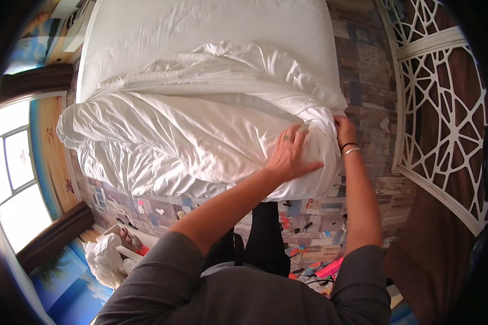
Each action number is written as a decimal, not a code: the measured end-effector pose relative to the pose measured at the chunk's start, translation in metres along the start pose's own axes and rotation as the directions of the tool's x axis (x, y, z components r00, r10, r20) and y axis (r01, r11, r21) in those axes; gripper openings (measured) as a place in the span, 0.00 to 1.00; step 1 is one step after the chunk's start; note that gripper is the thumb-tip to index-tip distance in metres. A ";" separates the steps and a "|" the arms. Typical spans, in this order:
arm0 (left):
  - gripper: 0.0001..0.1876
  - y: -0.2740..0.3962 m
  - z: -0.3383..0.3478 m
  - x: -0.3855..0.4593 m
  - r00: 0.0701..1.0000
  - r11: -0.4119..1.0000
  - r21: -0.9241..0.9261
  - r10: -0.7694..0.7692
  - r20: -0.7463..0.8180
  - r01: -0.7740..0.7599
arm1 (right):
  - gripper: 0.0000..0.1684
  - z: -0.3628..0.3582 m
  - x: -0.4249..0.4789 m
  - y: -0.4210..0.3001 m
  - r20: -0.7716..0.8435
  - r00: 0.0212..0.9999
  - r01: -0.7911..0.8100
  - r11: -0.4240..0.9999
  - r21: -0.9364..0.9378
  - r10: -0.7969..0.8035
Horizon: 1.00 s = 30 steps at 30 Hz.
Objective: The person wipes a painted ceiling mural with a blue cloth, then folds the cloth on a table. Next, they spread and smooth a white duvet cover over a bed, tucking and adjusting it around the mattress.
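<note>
A rumpled white duvet (211, 130) lies bunched across the near end of a bed, in several loose folds. Beyond it, a white sheet (207, 24) covers the mattress. My left hand (290, 156) rests on top of the duvet near its right end, fingers spread, with a ring on one finger. At the bed's right side, my right hand (345, 129) grips the duvet's edge; its fingertips are partly hidden by the cloth. A dark band and a silver bracelet circle that wrist.
Scraps and small toys litter the wood-patterned floor (317, 215), including a pink brush-like object (329, 268). A white open drawer or box (114, 231) with a white plastic bag (103, 258) stands at lower left. A white lattice panel (443, 109) stands right, a window (16, 162) left.
</note>
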<state>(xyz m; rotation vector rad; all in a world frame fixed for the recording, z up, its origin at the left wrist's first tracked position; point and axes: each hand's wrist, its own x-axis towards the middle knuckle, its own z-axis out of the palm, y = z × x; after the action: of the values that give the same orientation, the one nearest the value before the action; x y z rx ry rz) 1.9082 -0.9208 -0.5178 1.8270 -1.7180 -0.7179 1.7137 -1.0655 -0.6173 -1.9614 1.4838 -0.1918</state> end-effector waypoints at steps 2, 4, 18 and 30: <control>0.46 0.010 0.014 0.009 0.917 0.979 -0.014 -0.184 0.355 0.202 | 0.25 -0.013 0.000 -0.015 0.246 0.956 -0.231 0.925 0.301 0.159; 0.44 0.017 0.029 0.000 0.883 0.982 0.140 -0.173 0.437 0.123 | 0.41 -0.019 0.000 -0.031 0.466 0.840 -0.408 0.890 0.204 0.278; 0.54 -0.002 0.006 -0.091 0.794 0.980 0.086 0.093 0.601 -0.180 | 0.28 0.067 -0.045 0.012 0.071 0.938 -0.331 0.936 -0.116 0.340; 0.66 -0.127 -0.094 0.008 0.643 0.841 0.432 -0.139 0.753 -0.325 | 0.20 0.027 -0.091 -0.009 -0.157 0.987 0.015 0.983 0.182 0.014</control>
<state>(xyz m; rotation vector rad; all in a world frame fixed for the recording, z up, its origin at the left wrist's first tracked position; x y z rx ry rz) 2.0647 -0.9198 -0.5382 1.8638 -2.8049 -1.1763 1.7026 -0.9708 -0.6080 -1.8340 1.5074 -0.4773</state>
